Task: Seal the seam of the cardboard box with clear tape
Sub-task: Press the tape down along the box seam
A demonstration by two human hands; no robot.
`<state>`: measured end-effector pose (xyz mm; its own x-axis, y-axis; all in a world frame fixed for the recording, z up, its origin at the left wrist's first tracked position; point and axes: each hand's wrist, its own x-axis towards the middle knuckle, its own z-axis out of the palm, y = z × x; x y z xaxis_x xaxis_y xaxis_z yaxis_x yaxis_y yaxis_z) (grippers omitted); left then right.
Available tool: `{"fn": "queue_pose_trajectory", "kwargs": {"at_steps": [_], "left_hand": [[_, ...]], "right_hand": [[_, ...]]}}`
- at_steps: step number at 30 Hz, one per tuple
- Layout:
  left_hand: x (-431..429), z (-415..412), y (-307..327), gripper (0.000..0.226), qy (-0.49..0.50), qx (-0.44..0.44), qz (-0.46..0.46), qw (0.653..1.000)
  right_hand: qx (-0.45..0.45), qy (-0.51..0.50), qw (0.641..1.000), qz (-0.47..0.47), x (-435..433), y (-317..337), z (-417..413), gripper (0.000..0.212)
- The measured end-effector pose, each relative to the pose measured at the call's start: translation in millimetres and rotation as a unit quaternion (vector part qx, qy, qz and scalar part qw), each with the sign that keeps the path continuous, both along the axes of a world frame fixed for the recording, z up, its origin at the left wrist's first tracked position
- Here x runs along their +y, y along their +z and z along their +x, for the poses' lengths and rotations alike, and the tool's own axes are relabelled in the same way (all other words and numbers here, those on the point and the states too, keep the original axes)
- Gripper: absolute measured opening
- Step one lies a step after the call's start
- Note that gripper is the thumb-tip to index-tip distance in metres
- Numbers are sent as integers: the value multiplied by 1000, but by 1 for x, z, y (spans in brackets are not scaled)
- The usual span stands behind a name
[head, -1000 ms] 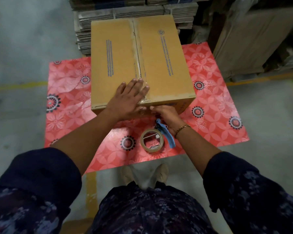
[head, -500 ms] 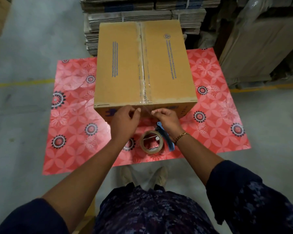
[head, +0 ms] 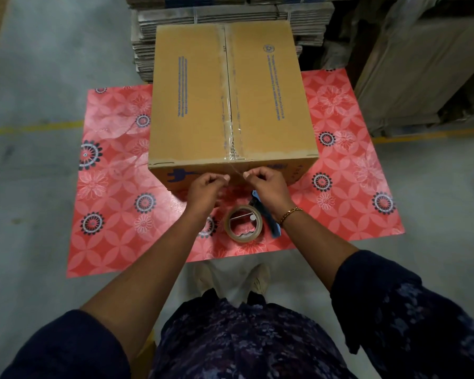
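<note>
A closed cardboard box (head: 271, 110) stands on a red flowered mat (head: 112, 187). Clear tape (head: 231, 124) runs along its top seam and over the near edge, wrinkled there. My left hand (head: 205, 188) and my right hand (head: 268, 184) are side by side in front of the box's near face. Each pinches an edge of the loose tape end hanging below the top edge. A roll of clear tape (head: 244, 224) lies flat on the mat just below my hands. A blue cutter (head: 266, 217) lies beside it, partly under my right wrist.
Bundles of flattened cardboard (head: 230, 15) are stacked behind the box. Large wrapped cartons (head: 422, 77) stand at the right. The floor is grey concrete with a yellow line (head: 30, 129). My shoes (head: 230, 277) are at the mat's near edge.
My left hand has come off the box top and down to the near face. Both hands now pinch the tape end. The head camera has shifted, so the box sits lower in view.
</note>
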<state>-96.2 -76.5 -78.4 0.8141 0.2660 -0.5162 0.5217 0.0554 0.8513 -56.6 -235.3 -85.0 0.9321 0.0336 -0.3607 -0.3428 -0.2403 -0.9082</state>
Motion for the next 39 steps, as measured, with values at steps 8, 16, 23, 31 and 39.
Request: {"fn": "queue_pose_trajectory", "kwargs": {"at_steps": [8, 16, 23, 31, 39], "left_hand": [[-6, 4, -2, 10, 23, -49, -36, 998], [-10, 14, -25, 18, 43, -56, 80, 994], [-24, 15, -26, 27, 89, -63, 141, 984], [-25, 15, -27, 26, 93, -60, 132, 985], [-20, 14, -34, 48, 55, -63, 217, 973]], "right_hand": [[-18, 15, 999, -34, -2, -5, 2, 10], [-48, -18, 994, -94, 5, -7, 4, 11], [-64, -91, 984, -138, 21, -12, 1, 16], [-41, -64, 979, -187, 13, -7, -4, 41], [-399, 234, 770, -439, -17, 22, 31, 59]]}}
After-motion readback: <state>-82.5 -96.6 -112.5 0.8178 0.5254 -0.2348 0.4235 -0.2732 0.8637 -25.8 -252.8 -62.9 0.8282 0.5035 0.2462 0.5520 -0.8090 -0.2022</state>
